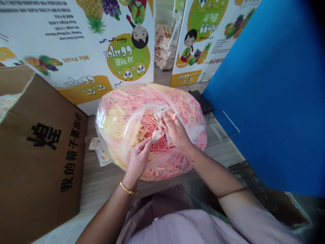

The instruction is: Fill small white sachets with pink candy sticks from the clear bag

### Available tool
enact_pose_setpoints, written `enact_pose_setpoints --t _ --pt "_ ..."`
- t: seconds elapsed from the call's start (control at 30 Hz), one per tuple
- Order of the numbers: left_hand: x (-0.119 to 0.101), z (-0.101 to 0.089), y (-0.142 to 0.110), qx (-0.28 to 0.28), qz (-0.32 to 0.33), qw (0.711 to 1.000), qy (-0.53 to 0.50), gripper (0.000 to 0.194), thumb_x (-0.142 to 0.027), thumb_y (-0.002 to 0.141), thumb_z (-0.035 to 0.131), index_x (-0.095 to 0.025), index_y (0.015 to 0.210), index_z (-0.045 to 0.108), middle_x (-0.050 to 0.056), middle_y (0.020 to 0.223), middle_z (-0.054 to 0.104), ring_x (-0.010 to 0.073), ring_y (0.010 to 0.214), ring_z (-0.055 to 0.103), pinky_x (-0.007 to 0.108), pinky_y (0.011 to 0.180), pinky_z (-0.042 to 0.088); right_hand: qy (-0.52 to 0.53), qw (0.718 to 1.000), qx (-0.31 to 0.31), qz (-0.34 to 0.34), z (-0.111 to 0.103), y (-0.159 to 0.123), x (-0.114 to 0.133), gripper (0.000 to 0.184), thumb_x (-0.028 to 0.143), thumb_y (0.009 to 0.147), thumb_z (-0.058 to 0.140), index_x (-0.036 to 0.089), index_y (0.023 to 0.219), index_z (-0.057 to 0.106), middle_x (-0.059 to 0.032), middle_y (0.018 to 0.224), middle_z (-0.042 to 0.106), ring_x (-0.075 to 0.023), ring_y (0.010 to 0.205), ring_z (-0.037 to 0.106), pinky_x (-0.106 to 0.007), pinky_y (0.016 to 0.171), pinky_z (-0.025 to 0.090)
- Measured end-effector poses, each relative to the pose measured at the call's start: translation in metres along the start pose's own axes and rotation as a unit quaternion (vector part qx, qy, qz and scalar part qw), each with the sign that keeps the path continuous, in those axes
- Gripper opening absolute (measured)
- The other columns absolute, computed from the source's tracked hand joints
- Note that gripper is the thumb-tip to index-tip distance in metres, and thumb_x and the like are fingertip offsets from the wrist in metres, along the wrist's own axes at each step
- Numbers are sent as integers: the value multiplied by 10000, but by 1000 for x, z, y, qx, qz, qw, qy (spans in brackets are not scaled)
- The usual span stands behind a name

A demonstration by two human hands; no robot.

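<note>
A large clear plastic bag [111,118] lies in front of me, its mouth spread apart. Inside are thin pink and yellow sticks [149,127], heaped together. Over the opening, my left hand [140,156] pinches the edge of a small printed packet [156,136]. My right hand [175,130] is closed around several small printed packets [161,109], and a few pink and yellow stick ends show between its fingers. The two hands are close together. How many packets the right hand holds is partly hidden by its fingers.
A brown cardboard box [43,159] stands at left, with flat printed packets [100,152] beside it. Printed cartons [83,44] line the back, a bag of pale packets [165,44] between them. A blue panel [276,101] and a dark patterned object [201,101] are at right.
</note>
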State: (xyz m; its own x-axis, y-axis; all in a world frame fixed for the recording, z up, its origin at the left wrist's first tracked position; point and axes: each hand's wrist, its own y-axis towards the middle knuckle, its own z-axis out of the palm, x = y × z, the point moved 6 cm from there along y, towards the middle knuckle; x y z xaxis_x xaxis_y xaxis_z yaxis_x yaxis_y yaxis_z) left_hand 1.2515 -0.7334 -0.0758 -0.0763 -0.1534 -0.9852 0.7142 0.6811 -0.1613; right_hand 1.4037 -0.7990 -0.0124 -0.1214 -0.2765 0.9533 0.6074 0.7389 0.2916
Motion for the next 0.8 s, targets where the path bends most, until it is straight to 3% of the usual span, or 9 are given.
enact_pose_setpoints --t 0.1,0.2,0.27,0.37,0.53,0.6,0.67,0.8 --pt "-2 -2 0 -4 3 1000 4 339 -464 884 708 -187 1045 818 44 967 791 216 955 679 306 899 494 -121 992 27 -38 -10 0 30 295 535 1041 494 266 940 563 34 711 530 -146 605 472 -296 621 397" --pt "-5 -4 0 -2 8 1000 11 336 -463 896 693 -190 1047 818 40 939 783 215 951 677 305 904 492 -274 952 132 -24 -10 -5 46 151 378 1007 594 254 955 663 14 792 648 -156 686 553 -299 677 392" --pt "-6 -5 1 -1 11 1000 15 339 -461 903 683 -193 1061 817 41 943 783 216 964 677 307 916 492 -342 925 168 -12 -11 -11 44 62 300 951 663 253 977 694 1 833 700 -175 729 603 -304 698 389" --pt "-5 -4 1 -6 14 1000 2 340 -464 900 694 -192 1065 814 52 996 792 221 1000 687 320 960 495 -394 902 178 -16 -7 -18 33 123 291 892 732 255 1004 697 -27 878 731 -201 768 630 -311 702 391" --pt "4 1 1 26 1 998 -65 362 -482 903 697 -207 1116 797 66 1136 787 239 1084 706 365 1034 513 -394 884 252 -7 10 -27 7 41 283 945 652 250 930 673 12 735 655 -149 667 561 -288 626 337" --pt "7 2 1 34 -11 995 -92 357 -480 889 713 -204 1100 799 71 1140 789 244 1100 710 381 1047 522 -371 889 269 1 12 -28 3 97 289 956 635 238 874 648 26 685 602 -130 636 521 -286 613 322" --pt "7 2 0 33 -27 991 -124 343 -470 854 750 -198 1055 808 75 1120 794 249 1106 713 401 1060 527 -312 912 265 7 11 -25 4 187 366 987 607 235 853 616 28 699 588 -126 644 514 -283 623 347" --pt "4 4 -2 10 -56 982 -180 317 -441 774 820 -179 951 819 83 1075 801 254 1127 709 436 1099 518 -111 986 123 20 -2 -7 16 502 657 1036 389 246 761 475 40 623 479 -131 580 491 -301 643 435"
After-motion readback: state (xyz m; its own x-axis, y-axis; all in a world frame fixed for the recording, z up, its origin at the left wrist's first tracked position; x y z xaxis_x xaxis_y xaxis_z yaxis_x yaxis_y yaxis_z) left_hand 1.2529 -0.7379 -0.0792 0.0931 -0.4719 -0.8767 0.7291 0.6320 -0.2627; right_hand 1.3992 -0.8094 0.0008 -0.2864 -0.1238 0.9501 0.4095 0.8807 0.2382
